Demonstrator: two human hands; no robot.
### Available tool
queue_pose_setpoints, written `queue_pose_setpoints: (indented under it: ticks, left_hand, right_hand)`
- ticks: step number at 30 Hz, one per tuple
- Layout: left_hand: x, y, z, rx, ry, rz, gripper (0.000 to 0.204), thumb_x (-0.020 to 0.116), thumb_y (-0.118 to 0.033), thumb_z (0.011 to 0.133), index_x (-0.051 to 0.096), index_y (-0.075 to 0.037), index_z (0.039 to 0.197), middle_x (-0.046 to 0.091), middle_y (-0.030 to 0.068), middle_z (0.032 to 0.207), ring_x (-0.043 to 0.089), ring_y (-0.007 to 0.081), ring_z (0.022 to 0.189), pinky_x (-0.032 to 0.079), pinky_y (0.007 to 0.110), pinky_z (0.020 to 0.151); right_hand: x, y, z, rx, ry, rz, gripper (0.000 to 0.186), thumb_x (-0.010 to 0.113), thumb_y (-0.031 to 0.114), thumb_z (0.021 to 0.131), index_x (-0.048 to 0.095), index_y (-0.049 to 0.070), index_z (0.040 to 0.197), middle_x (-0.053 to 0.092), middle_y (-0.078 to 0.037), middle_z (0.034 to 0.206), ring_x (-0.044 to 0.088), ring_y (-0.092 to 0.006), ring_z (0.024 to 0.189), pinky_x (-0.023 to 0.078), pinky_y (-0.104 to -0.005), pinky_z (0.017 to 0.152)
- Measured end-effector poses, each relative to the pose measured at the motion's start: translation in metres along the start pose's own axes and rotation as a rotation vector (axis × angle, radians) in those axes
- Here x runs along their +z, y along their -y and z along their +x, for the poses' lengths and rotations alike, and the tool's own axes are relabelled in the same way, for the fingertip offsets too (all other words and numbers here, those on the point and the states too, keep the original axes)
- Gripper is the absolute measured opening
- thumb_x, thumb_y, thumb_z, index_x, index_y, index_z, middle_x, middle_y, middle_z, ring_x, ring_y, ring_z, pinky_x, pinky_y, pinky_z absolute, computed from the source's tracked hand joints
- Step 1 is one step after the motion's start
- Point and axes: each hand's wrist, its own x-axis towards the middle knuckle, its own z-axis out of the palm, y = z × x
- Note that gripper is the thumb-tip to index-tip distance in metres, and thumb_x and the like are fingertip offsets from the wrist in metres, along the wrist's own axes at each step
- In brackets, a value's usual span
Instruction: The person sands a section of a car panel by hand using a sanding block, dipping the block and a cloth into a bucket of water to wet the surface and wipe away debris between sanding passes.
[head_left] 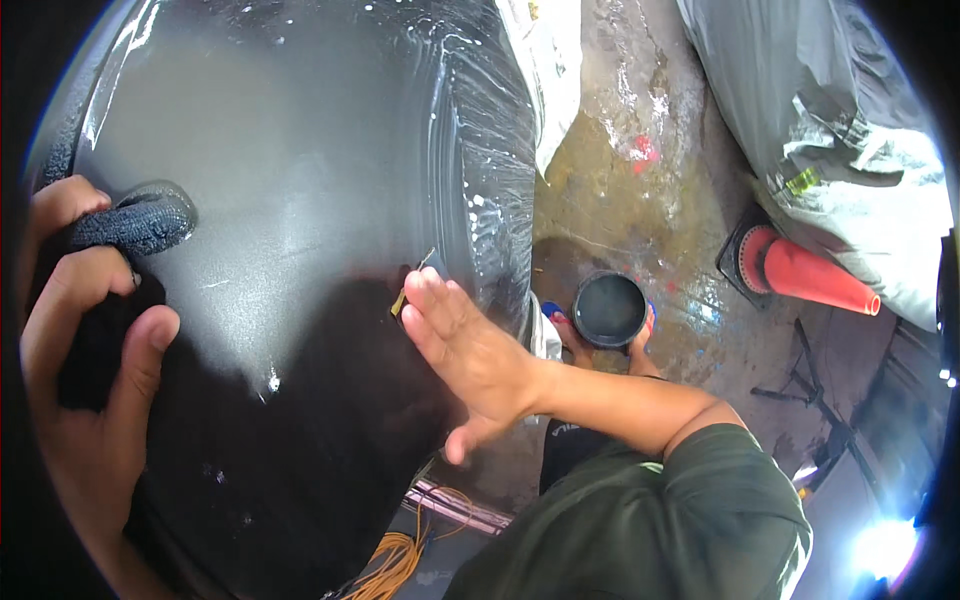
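At the left edge my left hand is closed around a bunched wet dark cloth, its folded end resting on a glossy black panel. My right hand lies flat near the panel's right side, fingers stretched together and thumb apart. At its fingertips shows a small thin dark piece with a yellowish edge; the rest of it is hidden by the fingers, and I cannot make out its kind. Water film and whitish suds streak the panel's right edge.
A black bucket of cloudy water stands at my feet on wet concrete. An orange cone lies tipped over beside a grey cover. Orange cable lies coiled below the panel. A bright lamp shines at lower right.
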Motion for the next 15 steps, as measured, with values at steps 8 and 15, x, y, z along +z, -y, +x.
queue_pose_setpoints:
  ticks: [8,15]
  left_hand:
    - [0.013,0.019,-0.012,-0.205,0.158,-0.07,0.031,0.075,-0.022,0.098,0.067,-0.001,0.12,0.061,0.0201,0.14,0.057,0.0309,0.132,0.042,0.043,0.114]
    - [0.02,0.016,-0.008,-0.208,0.015,-0.133,0.039,0.072,-0.021,0.097,0.063,0.001,0.128,0.058,0.0198,0.145,0.054,0.0366,0.135,0.04,0.047,0.116]
  right_hand:
    - [-0.012,-0.039,0.03,-0.163,-0.179,-0.007,0.109,0.059,0.062,0.094,0.017,-0.013,0.16,0.009,-0.038,0.168,0.012,-0.0463,0.159,0.011,-0.0498,0.13]
    - [-0.056,-0.089,0.096,-0.179,-0.421,-0.183,0.095,0.054,0.047,0.104,0.004,-0.008,0.164,0.001,-0.032,0.172,0.003,-0.0464,0.16,0.008,-0.0478,0.131]
